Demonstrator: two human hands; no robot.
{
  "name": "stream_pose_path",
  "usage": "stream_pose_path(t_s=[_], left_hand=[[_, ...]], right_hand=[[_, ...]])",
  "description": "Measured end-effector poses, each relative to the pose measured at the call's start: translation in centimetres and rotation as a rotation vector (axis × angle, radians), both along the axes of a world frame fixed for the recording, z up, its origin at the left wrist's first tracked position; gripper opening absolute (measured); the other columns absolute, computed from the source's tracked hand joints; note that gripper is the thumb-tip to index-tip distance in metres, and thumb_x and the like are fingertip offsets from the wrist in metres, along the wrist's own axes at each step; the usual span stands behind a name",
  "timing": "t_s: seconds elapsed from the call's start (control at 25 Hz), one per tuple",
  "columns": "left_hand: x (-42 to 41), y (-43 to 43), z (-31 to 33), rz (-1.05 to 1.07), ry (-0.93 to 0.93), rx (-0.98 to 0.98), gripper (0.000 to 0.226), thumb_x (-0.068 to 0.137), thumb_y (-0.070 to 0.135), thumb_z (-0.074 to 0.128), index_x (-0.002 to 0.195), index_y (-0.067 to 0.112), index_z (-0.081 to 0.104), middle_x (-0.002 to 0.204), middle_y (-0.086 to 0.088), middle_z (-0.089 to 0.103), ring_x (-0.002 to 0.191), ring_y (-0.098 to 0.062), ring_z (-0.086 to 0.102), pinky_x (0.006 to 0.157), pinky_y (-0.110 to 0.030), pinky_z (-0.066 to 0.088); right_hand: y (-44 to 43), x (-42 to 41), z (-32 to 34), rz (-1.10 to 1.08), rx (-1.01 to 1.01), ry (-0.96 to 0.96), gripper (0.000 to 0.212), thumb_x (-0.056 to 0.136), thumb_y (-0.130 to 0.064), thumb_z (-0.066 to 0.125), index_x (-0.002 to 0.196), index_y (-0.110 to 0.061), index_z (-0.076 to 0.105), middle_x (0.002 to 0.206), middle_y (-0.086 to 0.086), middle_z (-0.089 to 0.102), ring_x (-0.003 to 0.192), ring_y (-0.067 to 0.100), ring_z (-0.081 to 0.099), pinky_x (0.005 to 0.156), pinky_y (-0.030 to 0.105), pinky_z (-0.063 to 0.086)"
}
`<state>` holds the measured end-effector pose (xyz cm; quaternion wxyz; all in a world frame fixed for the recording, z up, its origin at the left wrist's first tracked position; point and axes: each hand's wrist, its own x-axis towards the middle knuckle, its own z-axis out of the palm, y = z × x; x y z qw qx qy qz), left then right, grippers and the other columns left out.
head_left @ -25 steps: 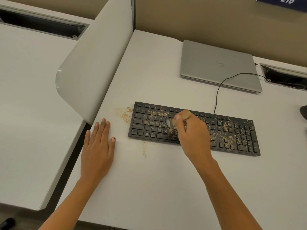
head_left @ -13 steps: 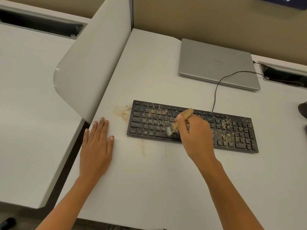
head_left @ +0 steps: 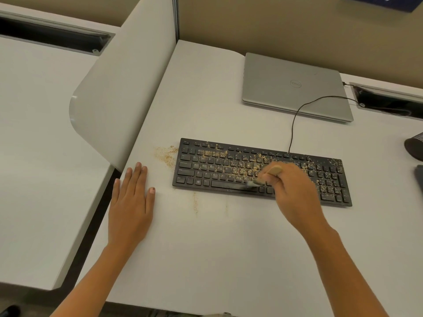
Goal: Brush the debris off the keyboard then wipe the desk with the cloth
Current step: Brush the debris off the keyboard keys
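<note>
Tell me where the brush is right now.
The brush is in the right hand, bristles down near the front edge of the keyboard, right of its middle.

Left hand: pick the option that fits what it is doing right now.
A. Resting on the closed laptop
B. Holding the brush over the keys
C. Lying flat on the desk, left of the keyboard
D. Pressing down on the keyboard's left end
C: the left hand lies palm down with fingers spread on the desk, clear of the keyboard, while the right hand holds the brush.
</note>
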<state>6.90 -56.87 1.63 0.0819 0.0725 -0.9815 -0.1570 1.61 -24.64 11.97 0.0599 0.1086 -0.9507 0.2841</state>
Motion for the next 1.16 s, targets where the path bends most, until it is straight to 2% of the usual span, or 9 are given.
stream_pose_path(t_s=[0.16, 0.32, 0.4, 0.52, 0.6, 0.76, 0.92, 1.08, 1.16], left_hand=[[0.1, -0.1, 0.0, -0.002, 0.003, 0.005, 0.063, 0.102, 0.043, 0.016, 0.156, 0.011, 0.024, 0.163, -0.002, 0.022, 0.152, -0.018, 0.013, 0.123, -0.029, -0.004], [0.1, -0.1, 0.0, -0.005, 0.004, 0.006, 0.063, 0.102, 0.043, 0.016, 0.156, 0.011, 0.024, 0.163, -0.002, 0.021, 0.152, -0.018, 0.013, 0.123, -0.030, -0.004], [0.0, 0.0, 0.0, -0.006, 0.004, 0.010, 0.064, 0.102, 0.043, 0.015, 0.156, 0.011, 0.022, 0.163, -0.002, 0.020, 0.151, -0.017, 0.012, 0.124, -0.033, -0.001], [0.0, 0.0, 0.0, -0.010, 0.001, 0.011, 0.063, 0.102, 0.043, 0.016, 0.157, 0.011, 0.022, 0.163, -0.002, 0.020, 0.151, -0.017, 0.012, 0.124, -0.034, 0.000], [0.0, 0.0, 0.0, -0.007, 0.002, 0.015, 0.063, 0.102, 0.043, 0.016, 0.156, 0.011, 0.022, 0.163, -0.002, 0.020, 0.151, -0.018, 0.013, 0.124, -0.036, 0.002], [0.1, 0.0, 0.1, -0.007, 0.002, 0.025, 0.064, 0.101, 0.043, 0.016, 0.156, 0.011, 0.023, 0.163, -0.002, 0.020, 0.151, -0.019, 0.014, 0.124, -0.038, 0.004], [0.1, 0.0, 0.1, -0.005, 0.002, 0.027, 0.064, 0.101, 0.043, 0.017, 0.156, 0.010, 0.025, 0.163, -0.003, 0.022, 0.151, -0.020, 0.015, 0.124, -0.037, 0.003], [0.1, 0.0, 0.1, -0.011, 0.000, 0.026, 0.065, 0.101, 0.044, 0.015, 0.156, 0.011, 0.024, 0.163, -0.003, 0.021, 0.151, -0.019, 0.014, 0.123, -0.034, 0.000], [0.1, 0.0, 0.1, -0.011, 0.000, 0.032, 0.065, 0.101, 0.044, 0.015, 0.156, 0.011, 0.023, 0.163, -0.002, 0.020, 0.151, -0.018, 0.013, 0.123, -0.033, -0.001]], right_hand=[[2.5, 0.9, -0.4, -0.131, -0.077, -0.049, 0.021, 0.098, -0.016, 0.050, 0.088, -0.022, 0.067, 0.094, -0.012, 0.067, 0.090, 0.018, 0.058, 0.077, 0.040, 0.047], [1.4, 1.5, 0.2, -0.293, -0.220, -0.012, 0.021, 0.100, -0.029, 0.047, 0.098, -0.023, 0.067, 0.082, -0.014, 0.063, 0.064, 0.000, 0.048, 0.061, 0.014, 0.033], [0.8, 1.7, 0.1, -0.353, -0.197, -0.008, 0.024, 0.101, -0.030, 0.045, 0.094, -0.021, 0.067, 0.071, -0.016, 0.056, 0.057, 0.000, 0.046, 0.054, 0.015, 0.029], [0.6, 2.2, -0.3, -0.370, -0.124, -0.082, 0.037, 0.099, -0.033, 0.042, 0.081, -0.011, 0.066, 0.060, -0.009, 0.056, 0.049, 0.008, 0.043, 0.049, 0.025, 0.026], [0.4, 2.5, -0.2, -0.373, -0.141, -0.063, 0.037, 0.100, -0.031, 0.042, 0.081, -0.011, 0.067, 0.063, -0.007, 0.059, 0.051, 0.009, 0.047, 0.048, 0.026, 0.029], [-0.8, 2.7, -0.1, -0.347, -0.132, -0.014, 0.026, 0.102, -0.030, 0.043, 0.092, -0.021, 0.066, 0.073, -0.007, 0.063, 0.063, 0.007, 0.053, 0.053, 0.022, 0.033], [-1.2, 2.7, 0.2, -0.367, 0.008, -0.056, 0.040, 0.102, -0.029, 0.041, 0.074, -0.009, 0.061, 0.057, 0.002, 0.056, 0.052, 0.020, 0.050, 0.045, 0.029, 0.032], [-1.1, 2.8, 0.0, -0.333, -0.088, -0.012, 0.032, 0.102, -0.034, 0.038, 0.091, -0.020, 0.064, 0.072, -0.004, 0.064, 0.065, 0.016, 0.057, 0.057, 0.033, 0.044], [-1.2, 2.9, -0.2, -0.323, -0.047, -0.059, 0.037, 0.101, -0.035, 0.037, 0.082, -0.016, 0.062, 0.067, -0.002, 0.062, 0.061, 0.019, 0.056, 0.053, 0.033, 0.043]])
